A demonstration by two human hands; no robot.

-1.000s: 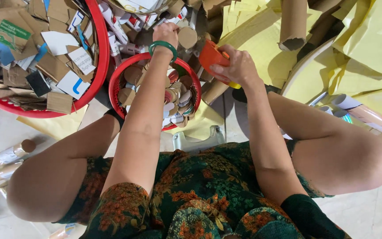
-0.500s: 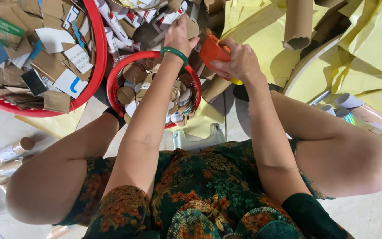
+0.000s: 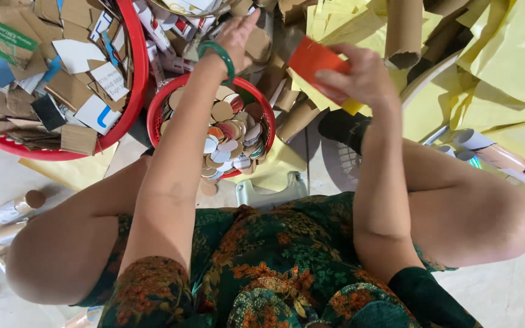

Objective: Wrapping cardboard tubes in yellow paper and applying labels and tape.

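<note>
Right hand (image 3: 360, 76) grips an orange cutter (image 3: 314, 61) above the cardboard tubes (image 3: 296, 118); left hand (image 3: 238, 36), fingers spread, reaches over the small red basket (image 3: 261, 103) of round discs (image 3: 229, 136) toward the scrap pile

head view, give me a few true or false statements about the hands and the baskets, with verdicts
1. The right hand holds an orange card piece. True.
2. The left hand rests on the lap. False: it reaches up past the small red basket into the heap of cardboard tubes.
3. The small red basket holds round cardboard discs. True.
4. The left wrist is bare. False: it wears a green bangle.
5. The large red basket holds yellow paper. False: it holds flat cardboard scraps; the yellow sheets lie at the right.
</note>
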